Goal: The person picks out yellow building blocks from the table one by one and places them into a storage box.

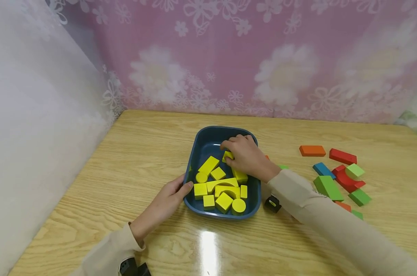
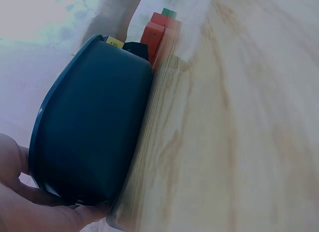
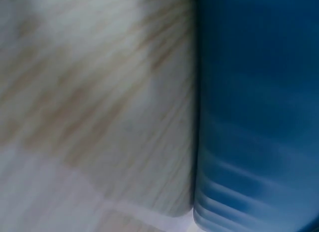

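A dark blue plastic basin [image 1: 222,216] sits on the wooden table with several yellow blocks [image 1: 208,165] inside: cubes, cylinders, arches and oblongs. My left hand [image 1: 168,197] grips its left side, thumb over the rim and fingers against the outer wall; the left wrist view shows this hand [image 2: 30,202] at the basin wall [image 2: 94,117]. Reaching in over the right side, my right hand [image 1: 246,153] pinches a small yellow block [image 1: 227,155] between thumb and fingers. The right wrist view has only the basin's outer wall [image 3: 254,92] and tabletop, with no hand visible.
To the basin's right lie loose blocks: an orange oblong [image 1: 312,151], a red oblong [image 1: 343,156], a blue piece [image 1: 323,170], a red arch [image 1: 347,180] and several green ones, including a large block [image 1: 328,188]. A pink floral curtain [image 1: 222,57] hangs behind the table.
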`<state>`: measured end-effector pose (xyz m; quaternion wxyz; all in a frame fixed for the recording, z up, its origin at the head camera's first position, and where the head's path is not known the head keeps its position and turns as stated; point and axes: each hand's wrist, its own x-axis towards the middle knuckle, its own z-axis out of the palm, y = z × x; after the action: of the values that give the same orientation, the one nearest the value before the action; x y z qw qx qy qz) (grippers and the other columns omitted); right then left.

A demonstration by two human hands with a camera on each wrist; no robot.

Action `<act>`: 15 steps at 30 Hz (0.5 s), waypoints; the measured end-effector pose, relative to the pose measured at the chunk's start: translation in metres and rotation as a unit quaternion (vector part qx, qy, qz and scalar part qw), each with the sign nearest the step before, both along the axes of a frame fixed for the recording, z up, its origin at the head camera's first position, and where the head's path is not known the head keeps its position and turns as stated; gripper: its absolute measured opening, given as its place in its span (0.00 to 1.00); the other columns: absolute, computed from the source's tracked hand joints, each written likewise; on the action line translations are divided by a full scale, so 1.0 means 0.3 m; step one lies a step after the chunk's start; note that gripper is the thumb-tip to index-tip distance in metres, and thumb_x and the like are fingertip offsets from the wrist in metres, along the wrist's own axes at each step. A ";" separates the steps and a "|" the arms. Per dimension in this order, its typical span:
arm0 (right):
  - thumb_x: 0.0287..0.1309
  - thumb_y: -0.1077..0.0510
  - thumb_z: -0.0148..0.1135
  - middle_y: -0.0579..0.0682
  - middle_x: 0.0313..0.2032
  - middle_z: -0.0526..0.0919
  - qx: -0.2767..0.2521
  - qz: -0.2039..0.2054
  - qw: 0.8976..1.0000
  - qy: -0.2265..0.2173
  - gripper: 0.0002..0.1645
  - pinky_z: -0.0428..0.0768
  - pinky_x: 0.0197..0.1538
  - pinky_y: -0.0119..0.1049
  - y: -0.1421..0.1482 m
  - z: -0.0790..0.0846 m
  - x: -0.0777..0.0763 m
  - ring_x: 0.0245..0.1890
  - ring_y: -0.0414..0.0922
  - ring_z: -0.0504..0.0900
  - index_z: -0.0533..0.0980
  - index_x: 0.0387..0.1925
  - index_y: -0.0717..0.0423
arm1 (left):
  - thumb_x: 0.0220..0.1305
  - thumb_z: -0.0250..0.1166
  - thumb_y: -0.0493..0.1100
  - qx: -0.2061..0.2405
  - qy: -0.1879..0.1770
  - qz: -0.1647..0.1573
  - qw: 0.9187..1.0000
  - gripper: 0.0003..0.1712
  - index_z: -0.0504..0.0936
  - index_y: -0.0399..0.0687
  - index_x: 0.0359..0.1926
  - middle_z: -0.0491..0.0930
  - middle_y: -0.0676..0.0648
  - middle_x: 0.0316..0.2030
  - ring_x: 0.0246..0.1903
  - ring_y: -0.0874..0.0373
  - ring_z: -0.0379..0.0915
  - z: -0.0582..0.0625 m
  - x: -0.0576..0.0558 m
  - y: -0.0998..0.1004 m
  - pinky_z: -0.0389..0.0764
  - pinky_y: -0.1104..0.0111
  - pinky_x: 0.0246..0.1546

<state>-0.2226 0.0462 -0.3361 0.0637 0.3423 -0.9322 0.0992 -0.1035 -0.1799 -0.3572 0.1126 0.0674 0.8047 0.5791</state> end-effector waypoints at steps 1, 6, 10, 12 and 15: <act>0.56 0.59 0.66 0.52 0.44 0.85 -0.003 -0.003 1.000 0.001 0.16 0.72 0.53 0.54 0.002 0.001 0.002 0.45 0.53 0.77 0.81 0.47 0.54 | 0.75 0.47 0.43 0.000 0.000 -0.001 1.000 0.27 0.61 0.39 0.71 0.66 0.42 0.67 0.68 0.50 0.60 0.001 0.000 0.001 0.64 0.53 0.66; 0.57 0.58 0.66 0.51 0.42 0.86 0.003 -0.001 1.000 0.005 0.14 0.72 0.52 0.53 0.003 0.005 0.001 0.43 0.53 0.78 0.82 0.46 0.54 | 0.75 0.47 0.44 0.000 0.002 -0.005 1.000 0.27 0.61 0.41 0.71 0.66 0.43 0.67 0.68 0.50 0.60 0.005 -0.005 0.004 0.64 0.52 0.66; 0.57 0.59 0.65 0.50 0.42 0.86 0.009 0.023 1.000 0.001 0.14 0.73 0.50 0.51 -0.002 -0.001 -0.001 0.43 0.51 0.78 0.82 0.46 0.53 | 0.75 0.47 0.44 -0.005 0.003 -0.005 1.000 0.27 0.61 0.41 0.71 0.66 0.43 0.68 0.68 0.50 0.59 0.004 -0.002 0.000 0.63 0.52 0.67; 0.57 0.60 0.65 0.50 0.42 0.86 0.010 0.034 0.999 -0.004 0.14 0.73 0.50 0.50 -0.005 -0.006 0.000 0.43 0.50 0.78 0.82 0.47 0.53 | 0.75 0.47 0.44 -0.008 0.003 -0.002 1.000 0.27 0.61 0.41 0.71 0.65 0.43 0.68 0.68 0.50 0.59 0.003 0.003 -0.003 0.63 0.51 0.67; 0.57 0.60 0.65 0.50 0.41 0.86 -0.016 0.044 0.999 -0.005 0.13 0.74 0.50 0.50 -0.004 -0.012 0.002 0.42 0.50 0.79 0.82 0.46 0.54 | 0.75 0.47 0.44 -0.011 0.003 0.000 1.000 0.27 0.61 0.41 0.71 0.65 0.43 0.68 0.68 0.49 0.59 0.001 0.010 -0.005 0.63 0.51 0.67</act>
<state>-0.2220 0.0451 -0.3398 0.0603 0.3817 -0.9147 0.1182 -0.1006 -0.1815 -0.3569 0.1103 0.0679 0.8111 0.5703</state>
